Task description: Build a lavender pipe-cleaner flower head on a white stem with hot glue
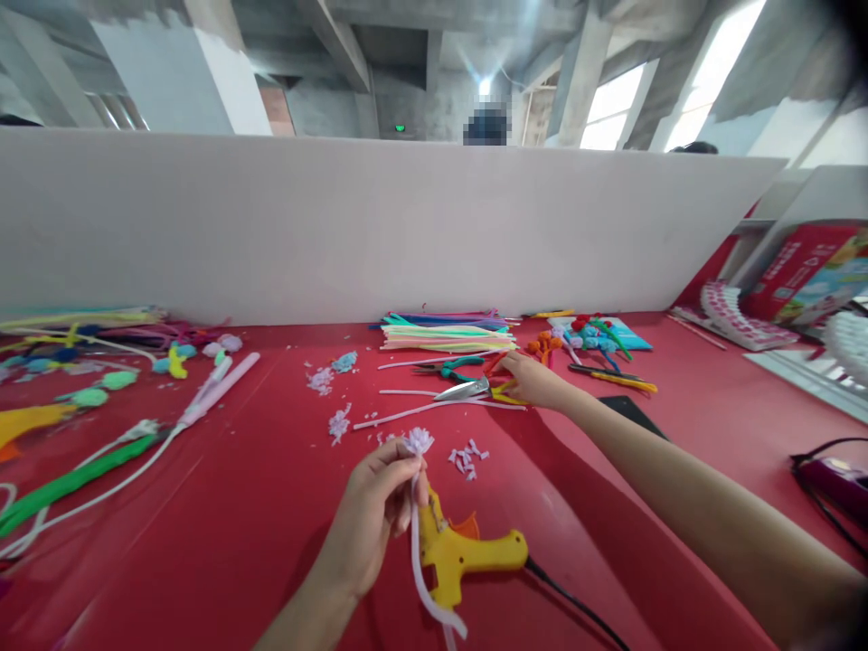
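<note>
Between its fingertips my left hand pinches a pale lilac flower on a bent lilac stem. Just right of that hand, a yellow glue gun lies on the red table, its black cord running to the lower right. My right hand reaches forward, its fingers closed at the handles of scissors; whether it grips them is hard to see. Behind the blades are teal-handled pliers. Lilac stems lie beside the scissors, and small lilac pieces are scattered in front.
A bundle of coloured pipe cleaners lies by the white partition. Finished fuzzy pieces sit at the back right. Green and lilac wrapped sticks lie left. A red box stands right. A person's head shows beyond the partition.
</note>
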A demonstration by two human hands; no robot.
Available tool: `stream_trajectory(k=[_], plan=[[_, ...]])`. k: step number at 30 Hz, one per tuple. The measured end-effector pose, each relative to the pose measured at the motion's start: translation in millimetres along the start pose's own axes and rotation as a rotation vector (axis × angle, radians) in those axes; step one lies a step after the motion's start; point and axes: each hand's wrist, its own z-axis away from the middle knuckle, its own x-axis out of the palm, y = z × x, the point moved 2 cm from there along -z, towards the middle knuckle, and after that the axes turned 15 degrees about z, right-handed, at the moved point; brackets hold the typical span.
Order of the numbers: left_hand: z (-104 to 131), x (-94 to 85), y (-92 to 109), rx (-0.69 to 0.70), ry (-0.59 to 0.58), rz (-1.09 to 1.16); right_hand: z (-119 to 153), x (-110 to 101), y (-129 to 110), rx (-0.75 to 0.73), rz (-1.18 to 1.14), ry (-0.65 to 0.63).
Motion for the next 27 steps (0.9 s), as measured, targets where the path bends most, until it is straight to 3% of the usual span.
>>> stream_trajectory(k=[6,9,12,15,20,23,27], plan=[[3.6,1.4,-1.3,-0.043,0.022,-0.011,48.2,8.1,-1.8,-0.003,-0.111,-0.024],[4.5,2.3,-2.9,-0.061,0.031,-0.015,55.5,3.3,0.9,-0.02,-0.128,-0.087],[3.1,0.9,-3.9,-0.057,0.063,-0.024,38.4,-10.1,0.4,0.003,-0.111,-0.127],[1.2,-0.6,-3.8,-0.058,0.094,-0.026,0.4,-21.1,-13.5,0.062,-0.093,-0.091],[2.6,1.1,-0.2,-0.059,0.107,-0.011,-56.0,-11.5,-55.7,0.077,-0.135,-0.042],[3.9,1.4,2.3,-0.055,0.09,-0.014,-66.1,-1.2,-68.5,0.098,-0.225,0.014],[3.0,-1.0,2.8,-0.052,0.052,-0.015,-61.0,-2.2,-64.6,0.154,-0.435,0.096]])
